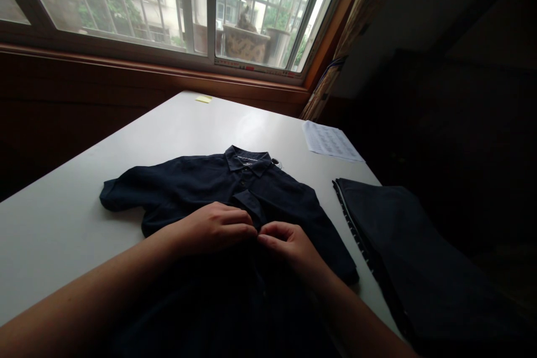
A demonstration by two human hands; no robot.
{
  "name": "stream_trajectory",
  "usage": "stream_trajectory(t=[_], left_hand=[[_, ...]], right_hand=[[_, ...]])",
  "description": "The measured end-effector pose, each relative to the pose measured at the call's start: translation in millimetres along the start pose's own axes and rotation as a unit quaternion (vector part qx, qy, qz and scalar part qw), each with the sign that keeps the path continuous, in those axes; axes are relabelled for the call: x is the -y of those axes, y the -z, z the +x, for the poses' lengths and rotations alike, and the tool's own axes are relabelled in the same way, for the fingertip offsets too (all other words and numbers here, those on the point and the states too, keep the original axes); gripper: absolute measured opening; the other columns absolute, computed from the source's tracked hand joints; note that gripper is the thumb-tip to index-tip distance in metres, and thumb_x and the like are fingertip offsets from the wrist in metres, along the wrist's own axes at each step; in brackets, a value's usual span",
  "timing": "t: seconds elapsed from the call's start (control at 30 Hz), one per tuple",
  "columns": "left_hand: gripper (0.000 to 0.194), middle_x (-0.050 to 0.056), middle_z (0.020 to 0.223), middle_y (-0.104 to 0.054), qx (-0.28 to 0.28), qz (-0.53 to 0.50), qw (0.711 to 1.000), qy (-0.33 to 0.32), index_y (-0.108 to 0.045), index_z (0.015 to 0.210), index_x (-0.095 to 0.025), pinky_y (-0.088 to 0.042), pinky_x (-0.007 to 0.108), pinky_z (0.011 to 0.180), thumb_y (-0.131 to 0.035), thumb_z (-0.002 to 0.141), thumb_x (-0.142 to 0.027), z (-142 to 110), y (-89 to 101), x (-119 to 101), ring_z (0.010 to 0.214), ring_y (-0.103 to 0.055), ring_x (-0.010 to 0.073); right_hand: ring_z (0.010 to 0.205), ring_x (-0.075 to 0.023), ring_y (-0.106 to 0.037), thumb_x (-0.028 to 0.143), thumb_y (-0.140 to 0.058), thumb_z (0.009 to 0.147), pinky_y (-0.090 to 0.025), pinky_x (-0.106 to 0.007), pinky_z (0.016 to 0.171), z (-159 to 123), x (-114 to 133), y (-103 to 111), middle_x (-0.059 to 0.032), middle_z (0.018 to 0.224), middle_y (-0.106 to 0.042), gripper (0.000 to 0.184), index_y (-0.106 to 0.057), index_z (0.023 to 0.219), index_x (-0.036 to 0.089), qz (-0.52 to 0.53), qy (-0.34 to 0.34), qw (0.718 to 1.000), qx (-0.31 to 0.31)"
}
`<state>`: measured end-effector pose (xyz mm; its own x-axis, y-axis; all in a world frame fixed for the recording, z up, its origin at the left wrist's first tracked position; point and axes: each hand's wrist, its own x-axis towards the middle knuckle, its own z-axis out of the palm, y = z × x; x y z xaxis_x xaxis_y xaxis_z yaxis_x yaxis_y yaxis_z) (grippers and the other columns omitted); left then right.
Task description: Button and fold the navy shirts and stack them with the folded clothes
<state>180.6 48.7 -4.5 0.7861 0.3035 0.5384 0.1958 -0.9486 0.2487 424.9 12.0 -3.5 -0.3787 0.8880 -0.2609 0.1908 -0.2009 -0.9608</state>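
A dark navy polo shirt (197,184) lies face up on the white table (62,218), collar toward the window. My left hand (216,226) rests on the shirt's front with its fingers curled, pinching the fabric at the button placket. My right hand (287,243) meets it fingertip to fingertip at the same spot, also closed in a pinch on the placket. Both forearms lie over the lower part of the shirt.
A second dark folded garment (403,246) with a striped edge lies at the table's right side. A printed sheet of paper (329,140) sits at the far right corner, a yellow sticky note (203,99) near the window sill. Curtains hang at the right.
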Motion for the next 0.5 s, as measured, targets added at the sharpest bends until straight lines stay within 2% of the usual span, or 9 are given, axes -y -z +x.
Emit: stream_trajectory(t=[0.2,0.4,0.5], left_hand=[[0.015,0.006,0.096,-0.068,0.010,0.037,0.999,-0.004,-0.064,0.107,-0.018,-0.050,0.024,0.069,-0.051,0.101,-0.020,0.7,0.5,1.0,0.078,-0.064,0.0136],[0.016,0.004,0.089,-0.065,-0.003,0.090,0.996,-0.001,-0.065,0.100,-0.018,-0.048,0.025,0.066,-0.050,0.101,-0.023,0.5,-0.2,0.7,0.073,-0.061,0.0134],[0.018,0.005,0.090,-0.065,-0.004,0.112,0.994,0.004,-0.066,0.095,-0.018,-0.048,0.026,0.067,-0.050,0.102,-0.023,0.1,-1.3,0.4,0.074,-0.060,0.0133]], right_hand=[[0.057,-0.0097,-0.044,0.050,-0.075,0.081,-0.033,-0.023,0.051,1.9,-3.0,0.1,0.0022,0.066,-0.056,0.034,-0.074,0.090,0.017,-0.013,0.018,1.000,-0.009],[0.051,-0.0082,-0.043,0.053,-0.073,0.081,-0.035,-0.022,0.050,0.2,-4.5,-2.8,0.0068,0.066,-0.049,0.037,-0.055,0.084,0.021,0.023,0.030,0.999,-0.023],[0.054,-0.0096,-0.045,0.051,-0.069,0.086,-0.036,-0.023,0.053,-2.0,-3.7,-3.8,0.0066,0.067,-0.049,0.034,-0.052,0.084,0.022,-0.037,0.055,0.998,-0.013]])
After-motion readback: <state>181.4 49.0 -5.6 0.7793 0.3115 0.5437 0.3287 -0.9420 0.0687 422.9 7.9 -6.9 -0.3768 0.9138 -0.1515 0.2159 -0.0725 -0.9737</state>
